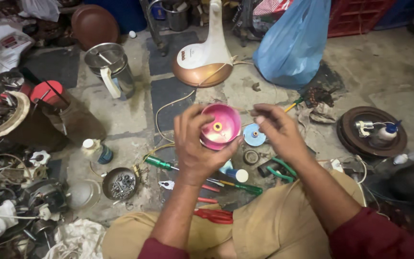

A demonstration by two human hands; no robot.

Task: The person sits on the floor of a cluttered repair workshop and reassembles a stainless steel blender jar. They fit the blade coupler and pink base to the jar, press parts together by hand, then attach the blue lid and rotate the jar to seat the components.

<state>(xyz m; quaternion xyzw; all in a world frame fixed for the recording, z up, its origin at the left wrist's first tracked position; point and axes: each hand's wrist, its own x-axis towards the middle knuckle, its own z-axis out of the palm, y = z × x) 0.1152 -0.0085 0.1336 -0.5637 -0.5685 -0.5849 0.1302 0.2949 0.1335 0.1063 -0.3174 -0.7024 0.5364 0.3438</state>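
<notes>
Being inspected, the pink round part (219,127) is gripped in the left hand (198,146) while the right hand (276,128), loosely curled and empty, is poised beside it, so a careful fingertip approach to its yellow centre seems called for.

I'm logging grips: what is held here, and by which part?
The left hand holds a pink cup-shaped part around its outer wall. The right hand holds nothing visible.

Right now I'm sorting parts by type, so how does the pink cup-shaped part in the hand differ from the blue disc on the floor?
The pink cup-shaped part is deep and bowl-like, while the blue disc looks flat. The pink part is larger in the picture than the blue disc. The pink part is held up by the left hand, while the blue disc lies on the floor below the right hand. Both are round, each with a small orange centre.
</notes>
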